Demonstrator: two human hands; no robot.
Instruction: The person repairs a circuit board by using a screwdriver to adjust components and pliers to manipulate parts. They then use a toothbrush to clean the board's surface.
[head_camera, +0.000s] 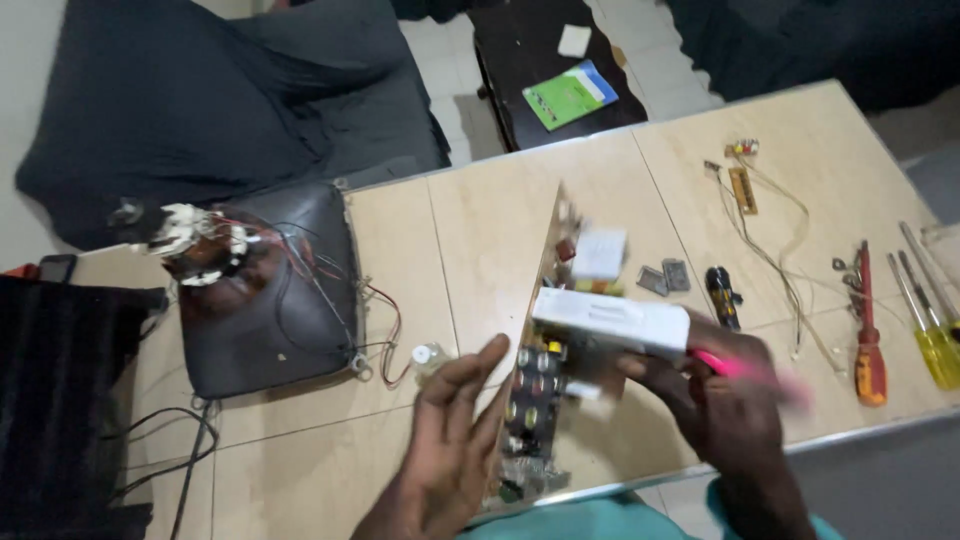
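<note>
Head view: you look down on a pale wood-grain surface (480, 220) where a circuit board (535, 380) stands on edge between your two hands.
Left hand: your left hand (450, 440) lies flat against the bare side of the circuit board, fingers (478, 365) straight and lightly spread, gripping nothing.
Right hand: your right hand (715, 405) is curled around a pink-handled tool (745, 370), fingers pressed together on its handle; the tool's tip is blurred and cannot be made out.
Circuit board: it sits upright and slightly tilted near the front edge of the surface, component side toward your right hand, with a white rectangular block (610, 322) mounted across it near your right hand.
Picture tube: a dark picture tube (265, 290) rests face down to the left of the board, its neck coil (200, 245) uppermost, red and black wires (385, 330) trailing from it toward your left hand.
Tools at right: a red-and-orange screwdriver (868, 330) and yellow-handled screwdrivers (935, 320) lie side by side, well apart from the board.
Small parts: two grey metal pieces (663, 278), a small black part (722, 295) and a narrow brown strip board (742, 190) with thin pale leads lie beyond your right hand.
Background: a green booklet (570, 95) lies on a dark low table (520, 40) behind the surface.
</note>
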